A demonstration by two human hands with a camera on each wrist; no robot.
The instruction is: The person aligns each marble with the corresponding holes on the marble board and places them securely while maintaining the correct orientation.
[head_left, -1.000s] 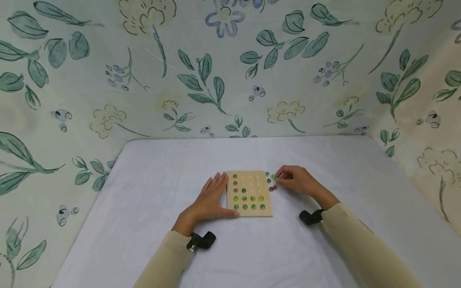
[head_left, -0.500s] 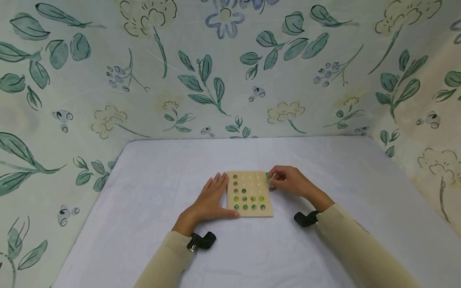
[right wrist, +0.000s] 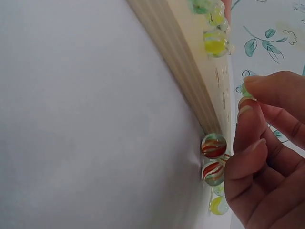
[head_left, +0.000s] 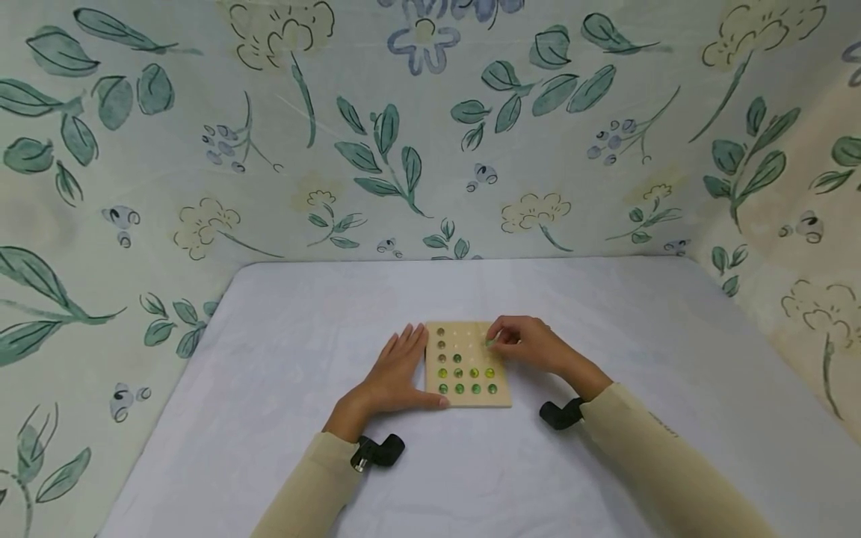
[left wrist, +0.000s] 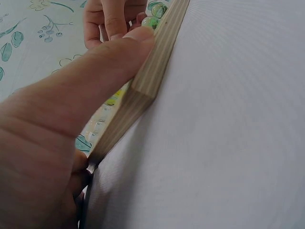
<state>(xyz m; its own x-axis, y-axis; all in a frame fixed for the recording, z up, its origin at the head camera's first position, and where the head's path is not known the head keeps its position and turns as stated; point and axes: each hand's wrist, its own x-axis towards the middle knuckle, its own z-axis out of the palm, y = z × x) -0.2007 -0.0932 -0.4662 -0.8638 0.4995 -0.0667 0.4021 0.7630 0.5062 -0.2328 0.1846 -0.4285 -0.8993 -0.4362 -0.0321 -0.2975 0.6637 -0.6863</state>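
White cloth (head_left: pixel 471 471) below, right hand (head_left: pixel 530 344) obscures a marble (right wrist: pixel 246 91).

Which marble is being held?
The green marble pinched by the right hand; the other visible marbles sit on the board or lie beside it.

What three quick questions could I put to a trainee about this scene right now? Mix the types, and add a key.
1. Multiple choice: which one pinches a green marble? A) the left; B) the right; C) neither.
2. True or false: the left hand touches the board.
3. Fill in: in the head view, the lowest row on the board holds ___ marbles.

Key:
1. B, the right hand.
2. True.
3. Four.
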